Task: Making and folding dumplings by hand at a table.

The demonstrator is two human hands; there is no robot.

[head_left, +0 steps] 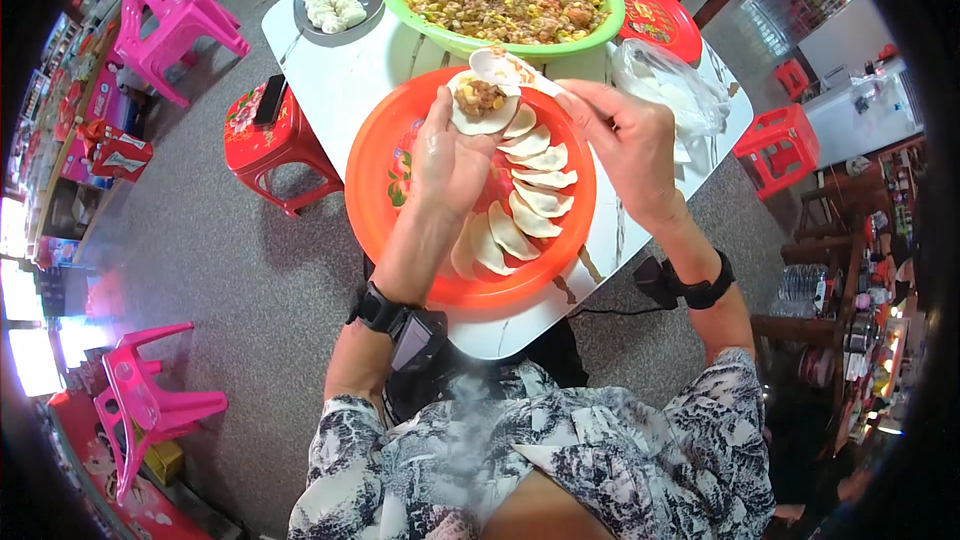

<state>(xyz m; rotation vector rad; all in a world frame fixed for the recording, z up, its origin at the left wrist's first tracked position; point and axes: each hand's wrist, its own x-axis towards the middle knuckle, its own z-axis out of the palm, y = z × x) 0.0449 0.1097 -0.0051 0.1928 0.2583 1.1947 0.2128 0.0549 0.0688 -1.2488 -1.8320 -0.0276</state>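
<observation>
A round dumpling wrapper (488, 124) lies on the fingers of my left hand (442, 165), its thumb over the near edge. On its middle sits a mound of chunky filling (480, 96). Between thumb and fingers, my right hand (632, 150) grips a white spoon (490, 64), its bowl just above the wrapper's far edge with bits of filling stuck to it. Both hands are over an orange-red round tray (368, 225). Folded dumplings (542, 200) curve along the tray's right and near side, several of them. Beyond stands a light-green basin (396, 2) of mixed filling (500, 0).
On the marble-patterned table (310, 70) are a dark plate (370, 25) of white rolled pieces, a red round tray (670, 25), and a clear plastic bag (665, 85) with wrappers. A red stool (285, 155) bearing a phone (270, 100) stands left; pink chairs (165, 15) stand farther off.
</observation>
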